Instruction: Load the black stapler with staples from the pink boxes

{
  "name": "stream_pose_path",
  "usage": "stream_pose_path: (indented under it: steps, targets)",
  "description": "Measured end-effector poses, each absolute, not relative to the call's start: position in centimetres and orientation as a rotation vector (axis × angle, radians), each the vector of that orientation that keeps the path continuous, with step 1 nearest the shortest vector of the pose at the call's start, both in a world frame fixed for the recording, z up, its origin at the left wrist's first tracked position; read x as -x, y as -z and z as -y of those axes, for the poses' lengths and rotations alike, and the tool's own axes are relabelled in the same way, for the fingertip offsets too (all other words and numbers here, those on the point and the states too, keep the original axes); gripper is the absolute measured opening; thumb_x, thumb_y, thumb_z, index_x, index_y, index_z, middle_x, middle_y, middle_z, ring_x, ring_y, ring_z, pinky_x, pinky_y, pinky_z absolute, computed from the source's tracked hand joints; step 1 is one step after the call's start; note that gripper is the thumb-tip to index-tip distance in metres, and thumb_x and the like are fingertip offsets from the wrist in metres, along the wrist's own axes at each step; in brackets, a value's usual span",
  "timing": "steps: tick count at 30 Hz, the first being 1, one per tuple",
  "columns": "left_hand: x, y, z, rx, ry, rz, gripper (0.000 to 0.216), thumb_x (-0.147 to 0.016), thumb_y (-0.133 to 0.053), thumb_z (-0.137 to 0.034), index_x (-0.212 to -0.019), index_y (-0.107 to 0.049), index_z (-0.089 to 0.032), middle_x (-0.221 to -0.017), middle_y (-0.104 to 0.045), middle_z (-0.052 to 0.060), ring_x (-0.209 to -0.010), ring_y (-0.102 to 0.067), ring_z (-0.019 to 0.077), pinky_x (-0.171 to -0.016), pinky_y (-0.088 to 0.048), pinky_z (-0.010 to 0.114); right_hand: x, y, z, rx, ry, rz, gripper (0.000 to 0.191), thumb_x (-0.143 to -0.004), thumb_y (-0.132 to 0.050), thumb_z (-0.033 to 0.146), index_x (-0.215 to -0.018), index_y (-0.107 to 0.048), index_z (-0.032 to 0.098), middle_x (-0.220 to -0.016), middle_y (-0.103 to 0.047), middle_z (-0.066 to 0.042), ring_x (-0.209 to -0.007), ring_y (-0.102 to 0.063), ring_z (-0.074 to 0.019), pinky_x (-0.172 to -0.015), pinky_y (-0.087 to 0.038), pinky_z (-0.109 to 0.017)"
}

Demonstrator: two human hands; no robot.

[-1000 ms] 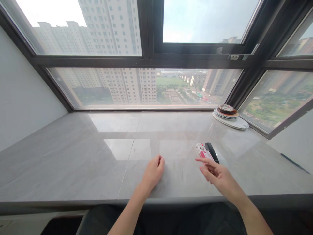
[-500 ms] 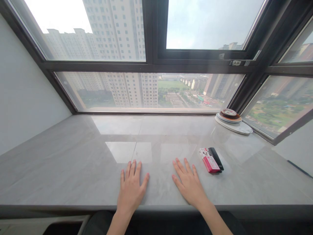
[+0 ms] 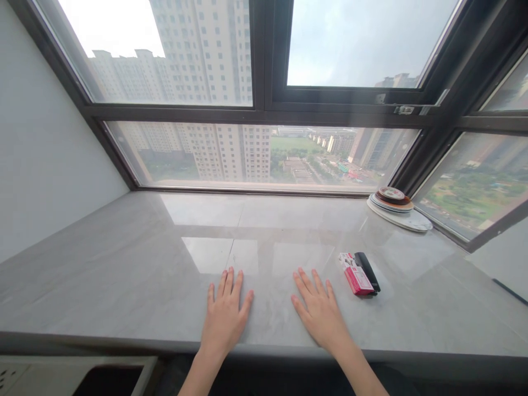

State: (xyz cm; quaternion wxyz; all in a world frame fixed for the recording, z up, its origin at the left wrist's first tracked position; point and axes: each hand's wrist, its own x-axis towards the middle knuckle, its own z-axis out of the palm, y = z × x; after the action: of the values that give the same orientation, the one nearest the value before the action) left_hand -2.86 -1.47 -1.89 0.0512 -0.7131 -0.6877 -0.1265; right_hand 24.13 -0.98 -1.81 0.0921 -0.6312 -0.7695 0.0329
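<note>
My left hand (image 3: 226, 316) lies flat, palm down, on the grey stone sill (image 3: 124, 264), fingers stretched out and holding nothing. My right hand (image 3: 319, 311) rests the same way a short distance to its right, fingers spread, empty. Just right of my right hand, a red and white small box (image 3: 355, 273) lies on the sill, with a black oblong object (image 3: 368, 271) touching its right side. Neither hand touches them.
A stack of round plates (image 3: 398, 209) sits at the far right corner of the sill by the dark window frame (image 3: 264, 113). A white wall (image 3: 45, 154) bounds the left side. The sill's front edge runs just under my wrists.
One second ago my left hand was curled and my right hand was at the red box. Both hands then spread flat on the sill; since half a second ago they have stayed put.
</note>
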Motion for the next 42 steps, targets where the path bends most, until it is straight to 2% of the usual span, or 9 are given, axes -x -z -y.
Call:
stream_pose_path:
  steps: [17, 26, 29, 33, 38, 42]
  targets:
    - [2.9, 1.6, 1.5, 2.187, 0.445, 2.115, 0.059, -0.106, -0.036, -0.049, -0.161, -0.035, -0.029, -0.17, -0.026, 0.007, -0.158, -0.02, 0.0276, -0.126, -0.019, 0.056, -24.0, 1.6, 1.0, 1.877, -0.097, 2.296, 0.063, -0.105, -0.027, 0.053, -0.166, -0.02, 0.036, -0.172, -0.014, 0.007, -0.16, -0.004, -0.0306, -0.127, -0.005, -0.06]
    - [2.9, 1.8, 1.5, 2.181, 0.421, 2.097, 0.059, -0.106, -0.034, -0.048, -0.161, -0.034, -0.027, -0.17, -0.026, 0.008, -0.158, -0.019, 0.0281, -0.126, -0.017, 0.055, -24.1, 1.7, 1.1, 1.885, -0.067, 2.284, 0.064, -0.106, -0.025, 0.055, -0.166, -0.018, 0.034, -0.172, -0.012, 0.009, -0.16, 0.001, -0.0299, -0.127, -0.004, -0.059]
    - [2.8, 1.8, 1.2, 2.167, 0.418, 2.077, 0.059, -0.105, -0.036, -0.048, -0.159, -0.037, -0.025, -0.168, -0.03, 0.012, -0.156, -0.024, 0.0313, -0.124, -0.017, 0.057, -23.9, 1.9, 1.2, 1.907, -0.049, 2.257, 0.064, -0.106, -0.025, 0.054, -0.166, -0.02, 0.032, -0.172, -0.012, 0.008, -0.16, 0.004, -0.0319, -0.126, -0.001, -0.061]
    - [2.6, 1.0, -0.2, 2.234, 0.403, 2.027, 0.058, -0.104, -0.037, -0.049, -0.155, -0.043, -0.021, -0.162, -0.04, 0.015, -0.15, -0.034, 0.0328, -0.124, -0.019, 0.056, -23.6, 1.9, 1.1, 1.938, -0.058, 2.226, 0.063, -0.105, -0.027, 0.054, -0.165, -0.024, 0.034, -0.172, -0.017, 0.007, -0.16, -0.002, -0.0328, -0.126, -0.003, -0.063]
    - [2.4, 0.5, -1.7, 2.433, 0.376, 1.877, 0.062, -0.105, -0.034, -0.053, -0.162, -0.031, -0.029, -0.17, -0.026, 0.005, -0.159, -0.015, 0.0277, -0.128, -0.01, 0.053, -23.4, 2.1, 0.9, 1.937, -0.052, 2.192, 0.063, -0.105, -0.026, 0.053, -0.165, -0.023, 0.035, -0.172, -0.017, 0.007, -0.16, -0.001, -0.0332, -0.125, -0.001, -0.063]
    - [2.2, 0.8, -1.9, 2.434, 0.366, 1.908, 0.063, -0.105, -0.033, -0.054, -0.163, -0.028, -0.03, -0.172, -0.021, 0.003, -0.16, -0.011, 0.0274, -0.128, -0.011, 0.053, -23.5, 2.1, 0.8, 1.936, -0.062, 2.188, 0.063, -0.105, -0.027, 0.053, -0.166, -0.02, 0.035, -0.172, -0.013, 0.008, -0.159, 0.007, -0.0349, -0.125, 0.001, -0.065]
